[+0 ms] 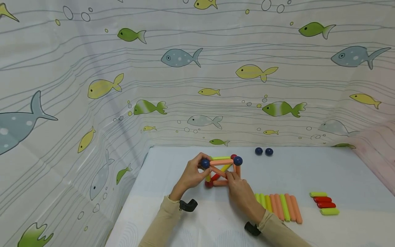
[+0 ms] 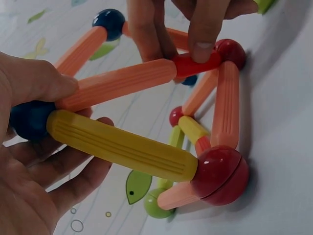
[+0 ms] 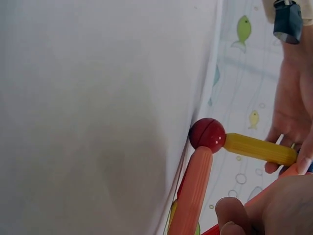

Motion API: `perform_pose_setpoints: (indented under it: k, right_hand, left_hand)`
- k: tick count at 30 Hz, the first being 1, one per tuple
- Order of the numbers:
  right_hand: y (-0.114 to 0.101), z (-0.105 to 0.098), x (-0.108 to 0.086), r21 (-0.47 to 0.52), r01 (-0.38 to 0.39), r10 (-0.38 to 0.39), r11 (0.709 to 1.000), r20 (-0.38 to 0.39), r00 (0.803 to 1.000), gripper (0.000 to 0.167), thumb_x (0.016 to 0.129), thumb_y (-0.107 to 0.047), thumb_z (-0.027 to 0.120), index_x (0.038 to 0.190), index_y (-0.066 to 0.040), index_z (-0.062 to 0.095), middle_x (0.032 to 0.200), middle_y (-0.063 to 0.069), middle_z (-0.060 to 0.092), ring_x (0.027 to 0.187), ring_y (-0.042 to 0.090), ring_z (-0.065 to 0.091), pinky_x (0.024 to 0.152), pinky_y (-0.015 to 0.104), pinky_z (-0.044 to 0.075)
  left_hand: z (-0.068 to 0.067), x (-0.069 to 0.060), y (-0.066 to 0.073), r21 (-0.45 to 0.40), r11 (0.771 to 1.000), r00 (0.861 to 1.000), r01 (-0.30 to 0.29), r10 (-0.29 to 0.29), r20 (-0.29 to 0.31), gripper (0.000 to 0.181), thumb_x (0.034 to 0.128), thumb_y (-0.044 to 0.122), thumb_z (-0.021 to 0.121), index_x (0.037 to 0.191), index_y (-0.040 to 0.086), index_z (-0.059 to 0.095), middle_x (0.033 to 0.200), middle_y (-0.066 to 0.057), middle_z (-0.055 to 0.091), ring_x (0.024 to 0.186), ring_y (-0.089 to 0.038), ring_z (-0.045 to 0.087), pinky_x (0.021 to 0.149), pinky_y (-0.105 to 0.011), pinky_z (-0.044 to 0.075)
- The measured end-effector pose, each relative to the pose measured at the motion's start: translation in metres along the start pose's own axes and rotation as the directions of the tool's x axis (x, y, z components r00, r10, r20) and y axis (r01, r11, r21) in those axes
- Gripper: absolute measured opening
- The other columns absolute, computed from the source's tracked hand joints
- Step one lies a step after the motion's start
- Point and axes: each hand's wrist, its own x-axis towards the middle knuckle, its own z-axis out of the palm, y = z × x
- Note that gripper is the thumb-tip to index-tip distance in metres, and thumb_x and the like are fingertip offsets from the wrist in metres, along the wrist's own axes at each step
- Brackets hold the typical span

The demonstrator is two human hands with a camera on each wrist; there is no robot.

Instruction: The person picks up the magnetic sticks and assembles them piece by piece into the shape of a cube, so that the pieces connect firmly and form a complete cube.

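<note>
A box-like frame of magnetic rods and balls stands on the table, both hands on it. My left hand (image 1: 190, 175) grips the dark blue ball (image 1: 205, 163) at its upper left corner, thumb also on an orange rod (image 2: 122, 82). From that ball a yellow rod (image 2: 122, 144) runs down to a red ball (image 2: 220, 174). My right hand (image 1: 242, 192) pinches a short red rod (image 2: 184, 64) at the lower end of that slanting orange rod, close to another red ball (image 2: 232, 53). Whether the red rod touches that ball is unclear. Another dark blue ball (image 1: 238, 161) tops the right corner.
Beside the right forearm lies a row of long yellow, green and orange rods (image 1: 279, 207). Several short green and red rods (image 1: 326, 205) lie farther right. Two loose dark blue balls (image 1: 263, 151) sit at the table's back edge, before a fish-printed sheet (image 1: 228, 113).
</note>
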Motion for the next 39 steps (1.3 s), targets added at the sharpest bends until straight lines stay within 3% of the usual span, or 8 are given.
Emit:
perform_pose_setpoints:
  k: [7,13,16,19,22,25,33,39]
  right_hand:
    - [-0.001,-0.005,-0.001,0.015,0.032,-0.031,0.999,-0.066,0.997,0.044,0.086,0.000,0.085,0.125,0.004,0.066,0.107,0.019,0.076,0.053,0.023,0.065,0.054,0.027,0.059]
    - [0.017,-0.033,0.001,0.186,0.015,0.016,0.982,-0.166,0.986,0.016,0.084,-0.007,0.087,0.093,-0.005,0.075,0.076,0.002,0.074,0.055,0.009,0.062,0.052,0.018,0.052]
    - [0.043,-0.041,0.006,0.298,-0.174,0.200,0.939,-0.059,0.978,0.019,0.084,-0.019,0.086,0.092,-0.007,0.074,0.076,0.001,0.073,0.059,0.007,0.058,0.054,0.020,0.046]
    - [0.069,-0.040,0.009,0.387,-0.362,0.327,0.848,0.154,0.932,0.042,0.085,-0.028,0.087,0.117,-0.007,0.070,0.101,0.009,0.076,0.063,0.011,0.057,0.057,0.024,0.046]
    - [0.086,-0.033,0.010,0.471,-0.416,0.285,0.778,0.327,0.901,0.066,0.086,-0.030,0.089,0.140,-0.008,0.060,0.130,0.017,0.069,0.063,0.015,0.059,0.058,0.026,0.049]
    - [0.090,-0.024,0.012,0.548,-0.391,0.186,0.739,0.391,0.901,0.067,0.085,-0.028,0.091,0.141,-0.008,0.060,0.134,0.017,0.066,0.062,0.015,0.061,0.057,0.026,0.050]
    - [0.083,-0.008,0.018,0.521,-0.250,0.106,0.816,0.290,0.951,0.027,0.083,-0.020,0.092,0.102,-0.013,0.074,0.100,-0.001,0.075,0.063,0.010,0.057,0.056,0.023,0.048]
    - [0.081,-0.008,0.016,0.525,-0.241,0.112,0.817,0.266,0.957,0.023,0.083,-0.016,0.092,0.096,-0.015,0.074,0.099,0.000,0.076,0.062,0.012,0.058,0.054,0.024,0.049]
  left_hand:
    - [0.000,0.000,0.000,0.002,1.000,1.000,-0.016,0.016,0.002,0.034,0.0937,0.002,0.077,0.124,0.001,0.062,0.117,-0.011,0.073,0.095,-0.015,0.068,0.080,-0.027,0.060]
    - [0.000,0.001,0.001,0.003,1.000,1.000,-0.020,0.020,0.014,0.034,0.0941,0.002,0.076,0.125,-0.001,0.062,0.117,-0.011,0.072,0.096,-0.015,0.069,0.081,-0.027,0.060]
    - [-0.001,0.002,0.002,0.006,1.000,1.000,-0.022,0.022,0.010,0.033,0.0937,0.001,0.075,0.124,-0.001,0.061,0.116,-0.011,0.072,0.095,-0.015,0.069,0.081,-0.028,0.061]
    - [-0.002,0.003,0.003,0.017,1.000,1.000,-0.017,0.017,0.013,0.033,0.0939,0.000,0.075,0.124,0.002,0.062,0.115,-0.010,0.073,0.095,-0.014,0.069,0.082,-0.028,0.061]
    - [-0.002,0.002,0.005,0.025,1.000,1.000,-0.005,0.004,0.022,0.032,0.0948,0.001,0.074,0.124,0.003,0.062,0.114,-0.009,0.073,0.095,-0.014,0.069,0.082,-0.028,0.060]
    - [-0.003,0.001,0.005,0.029,1.000,1.000,0.003,-0.004,0.024,0.032,0.0953,0.001,0.074,0.125,0.001,0.062,0.114,-0.009,0.073,0.095,-0.014,0.069,0.082,-0.028,0.060]
    - [-0.002,-0.001,0.005,0.029,1.000,1.000,-0.006,0.006,0.022,0.032,0.0952,0.001,0.075,0.124,0.007,0.063,0.114,-0.008,0.073,0.094,-0.013,0.068,0.082,-0.028,0.060]
    - [0.000,-0.001,0.002,0.030,1.000,1.000,-0.004,0.003,0.015,0.033,0.0945,-0.001,0.075,0.124,0.007,0.062,0.113,-0.008,0.073,0.093,-0.013,0.068,0.082,-0.027,0.060]
